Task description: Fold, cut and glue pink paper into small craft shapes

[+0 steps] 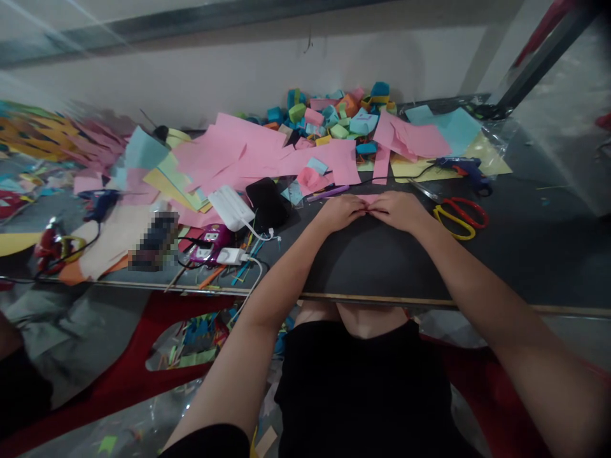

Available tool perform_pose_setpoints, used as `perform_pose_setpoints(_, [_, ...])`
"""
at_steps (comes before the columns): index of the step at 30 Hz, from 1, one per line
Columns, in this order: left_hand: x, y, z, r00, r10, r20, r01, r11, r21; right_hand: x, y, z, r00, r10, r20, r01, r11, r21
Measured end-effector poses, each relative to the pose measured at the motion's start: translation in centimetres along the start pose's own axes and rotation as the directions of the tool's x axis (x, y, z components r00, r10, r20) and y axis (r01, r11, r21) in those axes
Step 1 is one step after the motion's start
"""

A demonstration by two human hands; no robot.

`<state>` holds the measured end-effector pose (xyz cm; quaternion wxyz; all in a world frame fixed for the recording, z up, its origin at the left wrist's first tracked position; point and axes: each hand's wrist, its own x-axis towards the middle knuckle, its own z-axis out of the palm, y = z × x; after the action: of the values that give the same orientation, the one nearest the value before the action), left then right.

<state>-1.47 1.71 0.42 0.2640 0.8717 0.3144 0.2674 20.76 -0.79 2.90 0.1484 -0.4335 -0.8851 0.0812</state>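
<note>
My left hand (340,212) and my right hand (398,208) meet over the dark tabletop, fingertips nearly touching. Between them is a small piece of pink paper (368,199), pinched by the fingers of both hands and mostly covered by them. Just beyond my left hand lies a purple pen (328,193). A curled pink paper piece (312,180) rests behind the pen. Scissors with one red and one yellow handle (459,218) lie beside my right hand, blades pointing away to the left.
Pink sheets (229,149) spread across the back, before a heap of small coloured paper pieces (334,117). A blue glue gun (470,172) lies at right. On the left are a white power bank (231,207), a black phone-like object (267,202), a purple power strip (212,243) and cables.
</note>
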Motion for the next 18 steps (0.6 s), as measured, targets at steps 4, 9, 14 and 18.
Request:
perform_pose_setpoints(4, [0.0, 0.0, 0.0, 0.999, -0.028, -0.031, 0.026, 0.999, -0.038, 0.1, 1.3, 0.2, 0.999, 0.045, -0.019, -0.042, 0.991, 0.131])
perform_pose_setpoints(9, [-0.1, 0.2, -0.8, 0.982, -0.163, -0.100, 0.159, 0.986, -0.040, 0.4, 2.2, 0.3, 0.986, 0.167, -0.014, -0.159, 0.959, 0.233])
perform_pose_setpoints(14, [0.1, 0.0, -0.4, 0.952, -0.232, -0.198, 0.219, 0.972, -0.085, 0.3, 2.3, -0.1, 0.970, 0.241, 0.024, -0.240, 0.950, 0.199])
perform_pose_setpoints(18, [0.2, -0.2, 0.3, 0.950, -0.219, -0.224, 0.199, 0.974, -0.107, 0.2, 2.8, -0.1, 0.970, 0.243, 0.001, -0.239, 0.953, 0.188])
